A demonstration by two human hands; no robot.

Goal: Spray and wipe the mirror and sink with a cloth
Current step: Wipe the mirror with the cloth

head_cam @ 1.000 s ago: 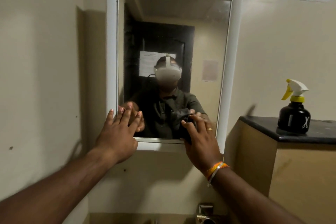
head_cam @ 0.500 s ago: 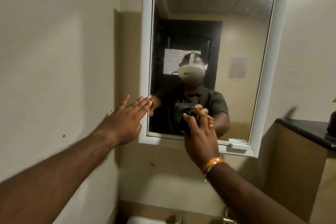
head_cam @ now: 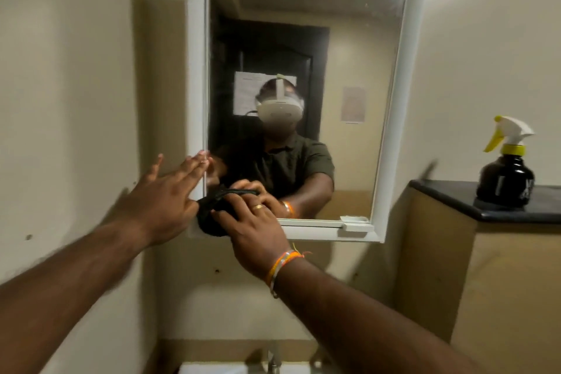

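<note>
on beige wall, white-framed mirror (head_cam: 303, 39), right hand (head_cam: 252, 222) pressing black cloth (head_cam: 212, 215), left hand (head_cam: 161, 191) fingers straight, spray bottle (head_cam: 507, 173) on black counter (head_cam: 449, 194)

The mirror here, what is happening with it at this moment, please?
A person is wiping the mirror with a black cloth. The right hand presses the bunched cloth against the mirror's lower left corner, over the white frame. The left hand is open, its straight fingers touching the frame's left edge. The spray bottle stands unused on the dark counter to the right. Only the top of the sink shows below.
</note>
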